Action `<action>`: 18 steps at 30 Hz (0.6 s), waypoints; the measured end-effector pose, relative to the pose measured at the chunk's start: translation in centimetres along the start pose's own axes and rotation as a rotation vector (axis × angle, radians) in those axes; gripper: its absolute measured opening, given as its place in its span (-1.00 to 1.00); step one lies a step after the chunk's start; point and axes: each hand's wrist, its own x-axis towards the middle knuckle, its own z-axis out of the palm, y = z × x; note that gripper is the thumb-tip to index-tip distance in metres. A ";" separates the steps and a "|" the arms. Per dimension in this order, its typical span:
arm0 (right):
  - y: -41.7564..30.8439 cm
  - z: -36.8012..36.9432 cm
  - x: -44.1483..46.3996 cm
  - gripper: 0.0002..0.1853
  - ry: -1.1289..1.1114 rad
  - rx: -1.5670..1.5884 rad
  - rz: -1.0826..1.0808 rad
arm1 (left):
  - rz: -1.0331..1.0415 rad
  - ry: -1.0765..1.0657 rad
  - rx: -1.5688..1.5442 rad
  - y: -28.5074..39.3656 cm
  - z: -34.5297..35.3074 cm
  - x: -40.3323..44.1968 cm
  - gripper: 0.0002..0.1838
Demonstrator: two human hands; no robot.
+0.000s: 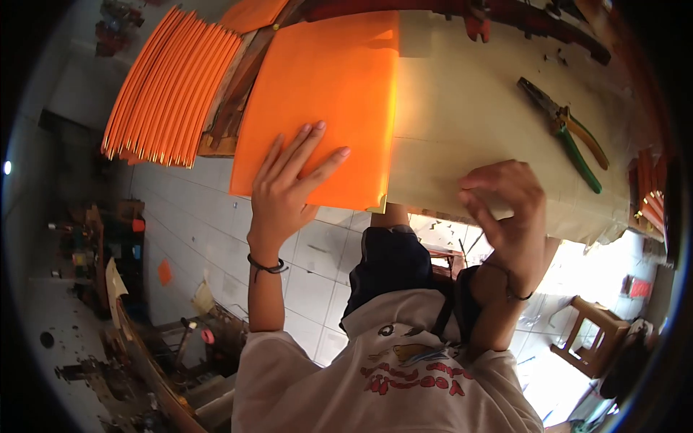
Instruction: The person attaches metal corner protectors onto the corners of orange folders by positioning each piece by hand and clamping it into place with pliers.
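An orange cover or folder point(325, 108) lies on the worktable, with a gold-coloured corner piece point(378, 205) at its near right corner. My left hand point(289, 173) rests flat on it, fingers spread. To the right of the cover, my right hand point(509, 202) is above the brown table covering point(462, 101). Its fingers are curled, with thumb and forefinger close together at the tips. Anything between them is too small or hidden to make out. Combination pliers point(563, 119) with green and yellow handles lie farther right.
A stack of orange covers point(173, 86) with gold-coloured corners stands at the left. Red metal equipment point(476, 22) runs along the far edge. More orange pieces point(650, 187) are at the right edge. A wooden stool point(592, 335) stands on the tiled floor.
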 end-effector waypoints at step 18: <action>-4.3 8.5 0.0 -0.29 -0.075 -0.088 -0.006 | -0.682 0.776 -0.802 14.4 5.0 -5.4 -0.56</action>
